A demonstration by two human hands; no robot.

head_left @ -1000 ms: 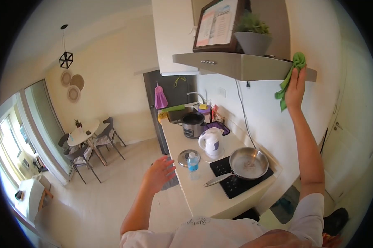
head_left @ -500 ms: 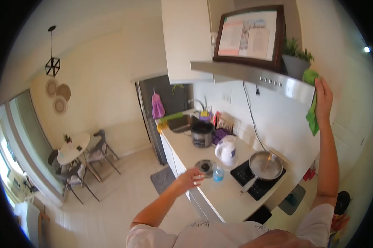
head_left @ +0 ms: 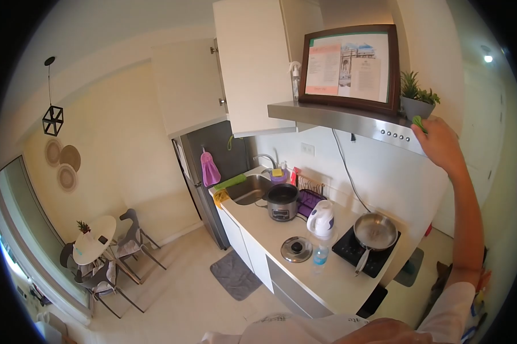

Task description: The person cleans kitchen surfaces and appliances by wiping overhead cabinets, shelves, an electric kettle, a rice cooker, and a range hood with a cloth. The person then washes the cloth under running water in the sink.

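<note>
High on the right, my right hand (head_left: 440,144) is closed on a green cloth (head_left: 419,124), only a small part of which shows. The cloth is at the top right end of the steel range hood (head_left: 338,118), just below a potted plant (head_left: 417,108) in a grey pot. A dark-framed picture (head_left: 350,71) leans on top of the hood beside the plant. On the hood's front is a row of several round buttons. My left hand is out of view.
Below the hood, a frying pan (head_left: 376,230) sits on a black cooktop (head_left: 344,247). A water bottle (head_left: 320,257), glass lid (head_left: 296,250), white kettle (head_left: 321,219) and slow cooker (head_left: 282,202) stand along the counter. An open cabinet door (head_left: 189,86) juts out over the fridge.
My right hand has moved from the hood's right side to its top front corner with the cloth. My left hand has left the view. The camera view has shifted.
</note>
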